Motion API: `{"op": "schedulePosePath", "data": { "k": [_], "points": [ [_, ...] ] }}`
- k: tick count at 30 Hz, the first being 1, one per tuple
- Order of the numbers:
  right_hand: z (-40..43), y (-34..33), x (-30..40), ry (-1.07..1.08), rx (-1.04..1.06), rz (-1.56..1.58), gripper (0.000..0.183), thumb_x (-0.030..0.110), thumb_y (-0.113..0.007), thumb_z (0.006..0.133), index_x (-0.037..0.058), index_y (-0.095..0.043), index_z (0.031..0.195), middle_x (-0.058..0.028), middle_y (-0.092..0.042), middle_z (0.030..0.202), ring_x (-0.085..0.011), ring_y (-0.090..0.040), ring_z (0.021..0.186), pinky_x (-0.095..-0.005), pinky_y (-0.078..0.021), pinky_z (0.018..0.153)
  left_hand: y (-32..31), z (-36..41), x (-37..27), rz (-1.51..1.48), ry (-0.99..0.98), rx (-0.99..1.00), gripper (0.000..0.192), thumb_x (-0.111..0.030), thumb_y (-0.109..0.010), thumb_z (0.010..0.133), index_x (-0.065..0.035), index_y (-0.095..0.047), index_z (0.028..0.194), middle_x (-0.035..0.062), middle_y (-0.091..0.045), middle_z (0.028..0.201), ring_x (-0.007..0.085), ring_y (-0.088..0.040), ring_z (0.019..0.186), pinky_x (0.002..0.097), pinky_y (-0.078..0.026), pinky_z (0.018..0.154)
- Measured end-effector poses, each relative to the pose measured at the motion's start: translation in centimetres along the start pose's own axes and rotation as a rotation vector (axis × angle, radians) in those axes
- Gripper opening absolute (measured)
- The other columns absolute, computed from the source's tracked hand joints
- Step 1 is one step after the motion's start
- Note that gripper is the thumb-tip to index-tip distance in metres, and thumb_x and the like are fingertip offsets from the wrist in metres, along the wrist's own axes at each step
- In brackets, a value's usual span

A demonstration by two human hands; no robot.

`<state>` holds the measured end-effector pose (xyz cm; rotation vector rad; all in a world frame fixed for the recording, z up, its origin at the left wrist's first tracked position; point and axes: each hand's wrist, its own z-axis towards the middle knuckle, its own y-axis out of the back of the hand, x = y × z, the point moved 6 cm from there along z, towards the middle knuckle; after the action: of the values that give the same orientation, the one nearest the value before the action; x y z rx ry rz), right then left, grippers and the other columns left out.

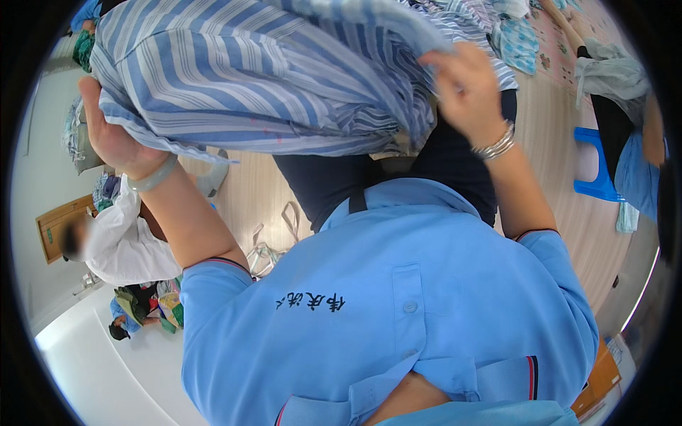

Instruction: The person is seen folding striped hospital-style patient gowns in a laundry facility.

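Observation:
A blue-and-white striped cloth garment (pixel 229 80) is spread between my two hands above my lap. My left hand (pixel 114 128), with a pale bangle at the wrist, is under its left edge, palm up, thumb upright outside the cloth; its fingers are partly hidden by the fabric. My right hand (pixel 463 88), wearing a silver bracelet, is blurred and pinches a raised edge of the cloth at the right. The fabric hangs in folds between the hands, over my dark trousers (pixel 341 181).
More striped and checked cloths (pixel 514 45) lie beyond, on a pink flowered surface (pixel 565 32). A blue plastic stool (pixel 591 186) and a person's legs are at the right. Pale straps (pixel 264 255) lie on the floor. Other people are at the left, one in a white top (pixel 133 245).

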<state>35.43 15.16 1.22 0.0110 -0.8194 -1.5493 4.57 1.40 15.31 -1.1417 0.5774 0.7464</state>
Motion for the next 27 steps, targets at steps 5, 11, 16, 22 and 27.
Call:
{"op": "schedulePosePath", "data": {
  "k": [5,11,16,22,27],
  "points": [
    [-2.7,-7.1,2.5,0.070,0.045,-0.044,0.026,0.032,-0.072,0.068,0.0083,-0.064,0.077,-0.0065,-0.053,0.083,-0.0239,-0.052,0.083,-0.0397,-0.0370,0.086,-1.3,1.4,1.8,-0.030,0.030,0.067,0.055,-0.038,-0.030,0.098,0.0049,-0.038,0.130,0.0232,-0.047,0.128,0.0373,-0.052,0.113,0.0496,-0.041,0.095],
    [-2.5,-8.7,0.9,0.079,0.147,-0.053,0.018,0.020,-0.071,0.071,0.0059,-0.061,0.075,-0.0078,-0.050,0.077,-0.0262,-0.052,0.080,-0.0381,-0.0386,0.082,-3.1,0.3,1.3,0.062,-0.077,0.126,0.055,-0.039,-0.030,0.098,0.0053,-0.039,0.130,0.0233,-0.048,0.128,0.0367,-0.052,0.113,0.0487,-0.041,0.096],
    [-1.4,-4.6,-4.9,-0.343,0.581,0.754,0.015,0.015,-0.063,0.082,-0.0002,-0.063,0.080,-0.0038,-0.053,0.079,-0.0140,-0.050,0.077,-0.0271,-0.0395,0.068,-2.6,-1.0,-0.1,0.037,-0.047,0.076,0.055,-0.039,-0.030,0.097,0.0044,-0.040,0.130,0.0225,-0.047,0.129,0.0365,-0.051,0.114,0.0488,-0.039,0.098],
    [-0.8,-5.7,-1.7,-0.050,0.450,0.349,0.032,0.027,-0.070,0.076,0.0054,-0.065,0.099,-0.0074,-0.047,0.077,-0.0212,-0.047,0.078,-0.0310,-0.0371,0.071,-0.8,-0.2,1.5,-0.050,0.056,0.137,0.062,-0.046,-0.032,0.096,0.0036,-0.036,0.133,0.0205,-0.044,0.133,0.0350,-0.047,0.119,0.0473,-0.035,0.101],
    [-0.7,-7.2,1.7,0.076,0.169,0.350,0.024,0.022,-0.071,0.074,0.0085,-0.066,0.094,-0.0059,-0.041,0.072,-0.0206,-0.042,0.072,-0.0313,-0.0335,0.069,-2.5,0.9,2.0,0.028,0.044,0.127,0.063,-0.047,-0.032,0.095,0.0036,-0.036,0.133,0.0196,-0.044,0.134,0.0323,-0.047,0.120,0.0447,-0.036,0.101]
  ]
}}
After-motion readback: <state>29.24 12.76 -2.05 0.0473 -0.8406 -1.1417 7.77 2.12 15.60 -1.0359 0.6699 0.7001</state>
